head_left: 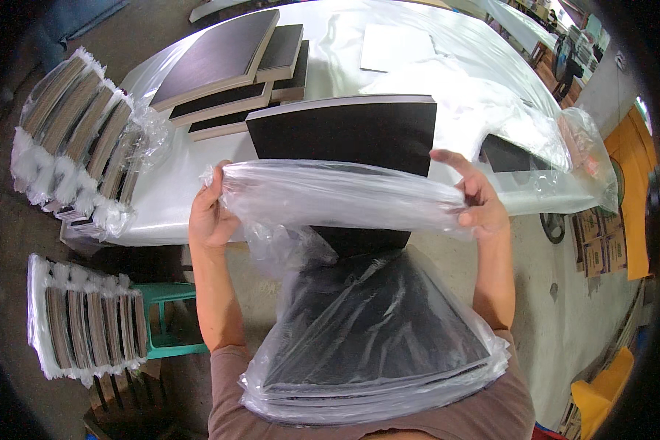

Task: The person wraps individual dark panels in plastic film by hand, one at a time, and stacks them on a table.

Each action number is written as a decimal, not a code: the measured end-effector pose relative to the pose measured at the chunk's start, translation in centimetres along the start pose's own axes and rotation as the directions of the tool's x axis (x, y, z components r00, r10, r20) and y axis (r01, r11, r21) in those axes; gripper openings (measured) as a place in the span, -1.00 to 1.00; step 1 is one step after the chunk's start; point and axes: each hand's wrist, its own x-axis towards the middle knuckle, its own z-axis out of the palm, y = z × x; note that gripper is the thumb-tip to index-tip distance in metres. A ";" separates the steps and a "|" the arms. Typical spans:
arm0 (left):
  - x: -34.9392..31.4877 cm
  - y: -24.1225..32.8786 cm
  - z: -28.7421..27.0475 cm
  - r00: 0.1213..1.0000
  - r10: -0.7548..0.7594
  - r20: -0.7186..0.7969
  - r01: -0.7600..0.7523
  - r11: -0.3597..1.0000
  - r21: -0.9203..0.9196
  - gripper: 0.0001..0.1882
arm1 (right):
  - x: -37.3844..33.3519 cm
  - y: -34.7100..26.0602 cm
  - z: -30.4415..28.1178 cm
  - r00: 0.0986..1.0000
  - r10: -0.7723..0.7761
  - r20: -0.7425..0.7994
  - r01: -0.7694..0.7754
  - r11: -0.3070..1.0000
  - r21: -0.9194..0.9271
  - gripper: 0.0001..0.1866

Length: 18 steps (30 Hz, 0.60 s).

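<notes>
A gathered band of clear plastic bag is stretched between my two hands. My left hand pinches its left end. At the right end, my right hand grips the plastic with thumb and fingers, its index finger pointing out. Behind the band, a black flat panel with a pale edge reaches over the table's near side. Closer to my body, more black panels lie inside clear plastic against my chest. Whether the far panel joins these is hidden by the band.
Thick dark panels are stacked on the plastic-covered table. Wrapped bundles stand at the table's left end; another bundle is beside a green stool. A white sheet and loose plastic lie farther back. Cartons are at right.
</notes>
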 end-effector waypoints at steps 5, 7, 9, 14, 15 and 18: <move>0.4 -0.9 -1.0 0.896 0.014 0.444 0.232 0.838 -0.494 -0.55 | -0.1 1.2 0.4 0.998 0.022 -0.056 -0.007 0.969 0.246 -0.07; 0.2 -3.0 -1.4 0.866 0.098 0.490 0.081 0.940 -0.331 -0.46 | 0.4 1.4 0.2 0.998 -0.031 -0.054 0.042 0.975 0.217 -0.08; -0.9 -3.6 -2.5 0.906 -0.061 0.418 0.104 0.991 -0.083 -0.34 | 0.6 1.1 0.1 0.990 -0.086 -0.114 0.112 0.965 0.239 -0.10; -1.0 0.7 -1.3 0.833 -0.441 0.334 -0.023 0.577 0.817 -0.30 | 0.4 0.3 -1.7 0.989 -0.099 -0.106 0.119 0.972 0.200 -0.19; -0.8 1.4 -0.7 0.880 -0.390 0.272 -0.115 0.380 0.918 -0.33 | 0.3 0.4 -2.1 0.993 -0.090 -0.083 0.099 0.988 0.117 -0.20; 0.3 3.0 1.1 0.997 0.035 0.074 -0.081 0.474 0.877 -0.39 | 2.0 -0.3 0.8 0.987 -0.021 -0.161 -0.037 0.937 -0.348 -0.38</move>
